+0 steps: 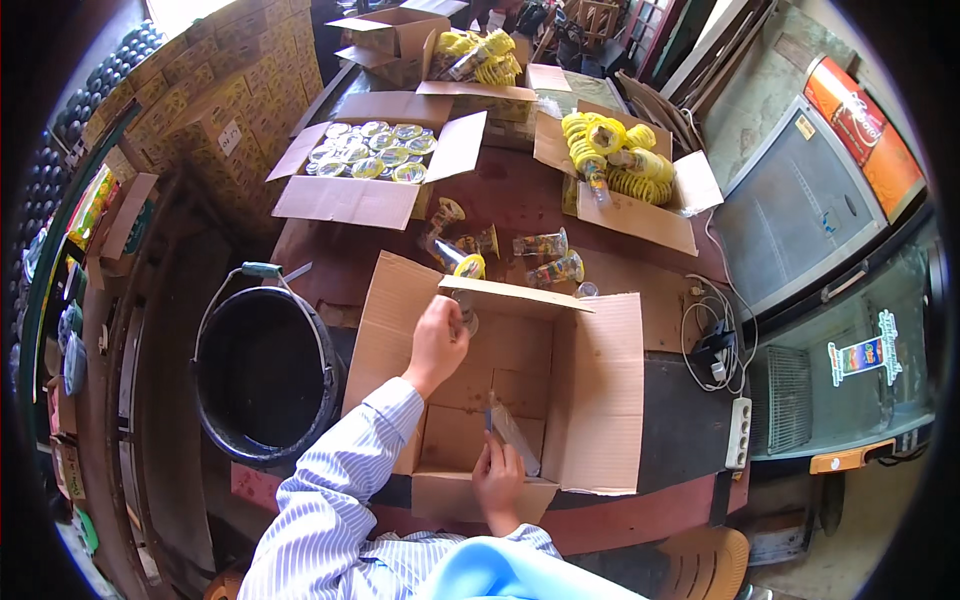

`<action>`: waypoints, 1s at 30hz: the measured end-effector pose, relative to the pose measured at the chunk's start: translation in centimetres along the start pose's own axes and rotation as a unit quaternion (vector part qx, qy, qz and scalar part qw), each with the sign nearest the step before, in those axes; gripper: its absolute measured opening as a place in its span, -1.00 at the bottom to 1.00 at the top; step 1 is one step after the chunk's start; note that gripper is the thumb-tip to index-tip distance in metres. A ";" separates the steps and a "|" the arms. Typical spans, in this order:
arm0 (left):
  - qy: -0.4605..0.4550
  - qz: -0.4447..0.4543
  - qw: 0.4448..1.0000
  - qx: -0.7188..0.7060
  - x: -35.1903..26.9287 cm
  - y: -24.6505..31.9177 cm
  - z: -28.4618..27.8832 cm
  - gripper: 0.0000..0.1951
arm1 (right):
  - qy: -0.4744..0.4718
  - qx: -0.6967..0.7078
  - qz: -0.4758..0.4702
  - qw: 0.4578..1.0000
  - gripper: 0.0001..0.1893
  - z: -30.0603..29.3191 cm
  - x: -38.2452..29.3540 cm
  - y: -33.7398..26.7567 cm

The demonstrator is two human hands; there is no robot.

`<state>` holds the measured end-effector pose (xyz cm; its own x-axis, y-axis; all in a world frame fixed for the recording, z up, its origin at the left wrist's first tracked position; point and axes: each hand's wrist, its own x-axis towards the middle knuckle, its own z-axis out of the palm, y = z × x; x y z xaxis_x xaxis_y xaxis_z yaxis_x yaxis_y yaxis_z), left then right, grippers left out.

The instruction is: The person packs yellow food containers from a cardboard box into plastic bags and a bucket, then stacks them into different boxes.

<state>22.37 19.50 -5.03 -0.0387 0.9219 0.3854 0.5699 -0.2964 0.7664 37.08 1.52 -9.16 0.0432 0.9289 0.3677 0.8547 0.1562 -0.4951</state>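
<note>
An opened cardboard box with its flaps spread lies before me. My left hand, at its far left side, is closed around a clear plastic piece that looks like a cup; the far flap partly covers it. Over the near part of the box, my right hand grips a thin, blade-like tool, pointing away from me. A long clear plastic sleeve rests inside the box, beside that hand. Just past the far flap stands a printed cup with a yellow rim.
A black bucket is at the left. Further printed cups lie beyond the box. Behind them are a carton of lidded cups and a carton of yellow-rimmed cup stacks. A power strip with cables sits at right.
</note>
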 end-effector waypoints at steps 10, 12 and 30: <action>-0.265 -0.022 0.890 0.370 4.0 -3.8 5.9 -0.49 | 0.005 0.004 -0.014 1.000 -0.62 -0.1 -0.6 0.8; -0.251 -0.060 0.907 0.331 4.4 -6.0 6.9 -0.52 | 0.016 0.017 -0.022 0.999 -0.66 -0.1 -0.6 0.4; -0.124 0.044 0.978 -0.159 -6.7 13.4 -6.0 -0.65 | -0.070 0.126 0.081 0.986 -0.71 -1.1 2.6 -0.1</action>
<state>25.31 7.89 5.72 0.2226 0.9097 0.3507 0.2770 -0.4039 0.8718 37.71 3.51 -7.31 0.0809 0.9832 0.1639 0.6856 0.0645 -0.7251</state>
